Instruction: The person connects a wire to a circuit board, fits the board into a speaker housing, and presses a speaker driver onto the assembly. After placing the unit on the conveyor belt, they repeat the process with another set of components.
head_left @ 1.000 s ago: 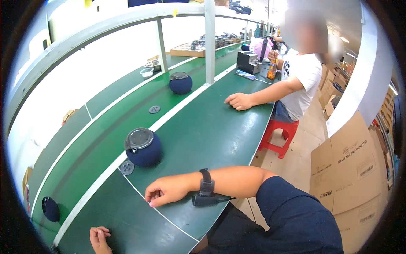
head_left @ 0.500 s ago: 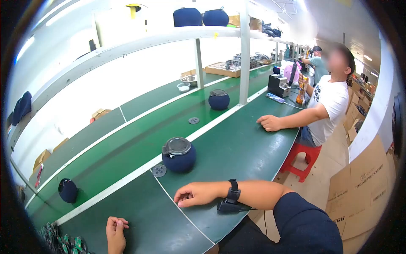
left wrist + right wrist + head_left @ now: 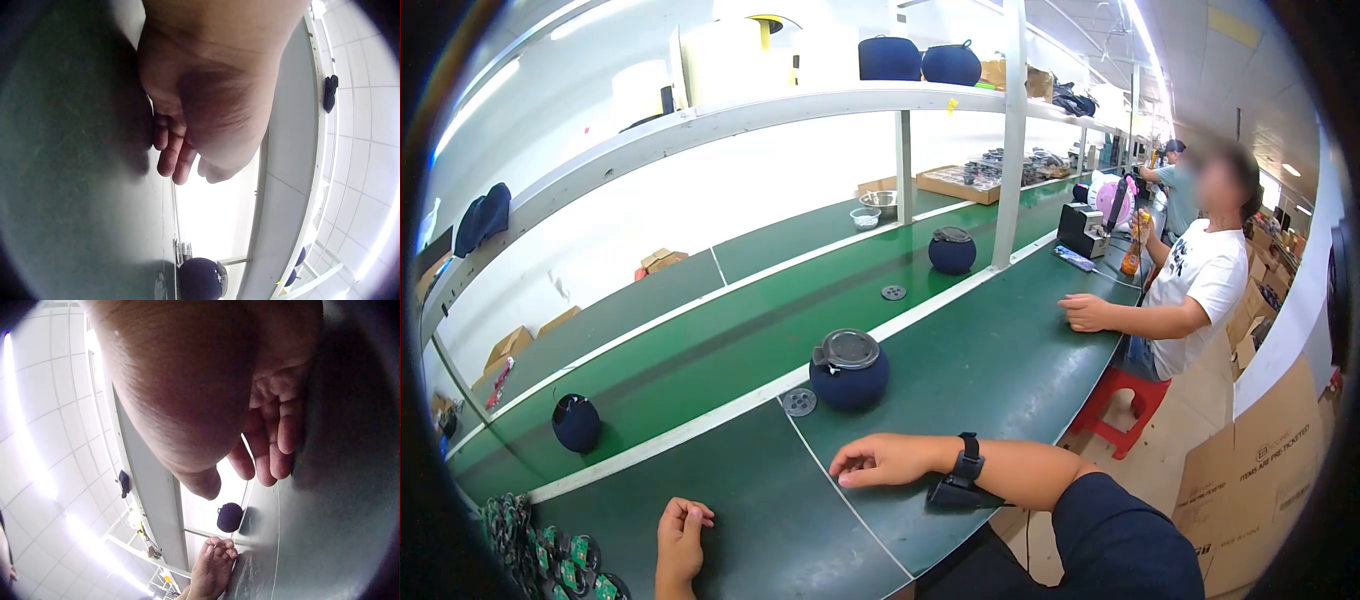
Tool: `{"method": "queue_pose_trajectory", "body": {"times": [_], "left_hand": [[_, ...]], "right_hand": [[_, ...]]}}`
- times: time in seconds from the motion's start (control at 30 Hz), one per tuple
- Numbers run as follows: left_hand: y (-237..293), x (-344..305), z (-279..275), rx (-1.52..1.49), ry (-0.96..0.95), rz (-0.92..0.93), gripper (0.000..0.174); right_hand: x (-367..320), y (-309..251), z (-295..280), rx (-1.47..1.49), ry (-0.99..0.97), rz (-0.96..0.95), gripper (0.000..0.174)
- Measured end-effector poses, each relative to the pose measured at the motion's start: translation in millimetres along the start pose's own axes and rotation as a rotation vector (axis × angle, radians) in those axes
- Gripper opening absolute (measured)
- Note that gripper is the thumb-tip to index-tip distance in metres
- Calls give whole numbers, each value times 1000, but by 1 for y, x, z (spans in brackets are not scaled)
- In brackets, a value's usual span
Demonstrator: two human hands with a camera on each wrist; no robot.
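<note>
My left hand (image 3: 683, 540) rests at the table's near left, fingers loosely bent and holding nothing. Its relaxed fingers (image 3: 170, 156) hang beside the green surface in the left wrist view. My right hand (image 3: 890, 460) lies over the white seam line on the table, loosely curled and holding nothing. In the right wrist view its fingers (image 3: 269, 450) show slack above the tabletop. Beyond it sits a dark blue fabric-covered ball (image 3: 850, 385) with a black round cap on top. A grey disc with holes (image 3: 799, 402) lies just left of that ball.
Green circuit boards with black cables (image 3: 565, 555) lie at the lower left. On the belt stand a blue ball (image 3: 577, 424), another capped ball (image 3: 952, 253) and a disc (image 3: 893, 293). At right, a person in a white shirt (image 3: 1200, 270) sits with one arm on the table.
The head view has turned up and left and tilted, bringing the circuit boards and more of the shelf into sight. Both hands stay at rest with little visible change.
</note>
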State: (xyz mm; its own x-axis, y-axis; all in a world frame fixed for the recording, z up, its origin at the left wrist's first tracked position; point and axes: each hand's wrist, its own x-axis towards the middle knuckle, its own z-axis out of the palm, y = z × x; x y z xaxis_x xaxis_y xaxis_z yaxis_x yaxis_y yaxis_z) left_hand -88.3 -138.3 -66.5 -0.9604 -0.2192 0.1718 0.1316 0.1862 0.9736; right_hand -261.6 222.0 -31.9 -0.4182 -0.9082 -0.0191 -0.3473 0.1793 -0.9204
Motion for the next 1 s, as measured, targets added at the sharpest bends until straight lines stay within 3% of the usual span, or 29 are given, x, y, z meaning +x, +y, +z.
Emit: {"method": "queue_pose_trajectory", "body": {"times": [0.13, 0.23, 0.33, 0.47, 0.53, 0.73, 0.83, 1.0], "left_hand": [[12, 0, 12, -69, 79, 22, 13], [9, 1, 7, -16, 32, 9, 20], [12, 0, 9, 17, 47, 16, 6], [-14, 3, -8, 30, 15, 37, 10], [-6, 2, -5, 54, 51, 3, 17], [19, -2, 16, -7, 158, 19, 11], [7, 0, 10, -56, 95, 34, 5], [-14, 3, -10, 1, 15, 38, 8]], "right_hand": [[-1, -4, 1, 1, 11, -3, 36], [-3, -8, -1, -11, 12, 3, 36], [-3, -7, -1, -24, 10, -3, 36], [-5, -13, -2, -36, 3, -1, 36], [-5, -11, -2, -35, 7, -14, 36], [-4, -7, -2, -15, -4, -22, 35], [-3, -5, -2, -5, -5, -25, 35], [-3, -5, -2, -8, 1, -40, 35]]}}
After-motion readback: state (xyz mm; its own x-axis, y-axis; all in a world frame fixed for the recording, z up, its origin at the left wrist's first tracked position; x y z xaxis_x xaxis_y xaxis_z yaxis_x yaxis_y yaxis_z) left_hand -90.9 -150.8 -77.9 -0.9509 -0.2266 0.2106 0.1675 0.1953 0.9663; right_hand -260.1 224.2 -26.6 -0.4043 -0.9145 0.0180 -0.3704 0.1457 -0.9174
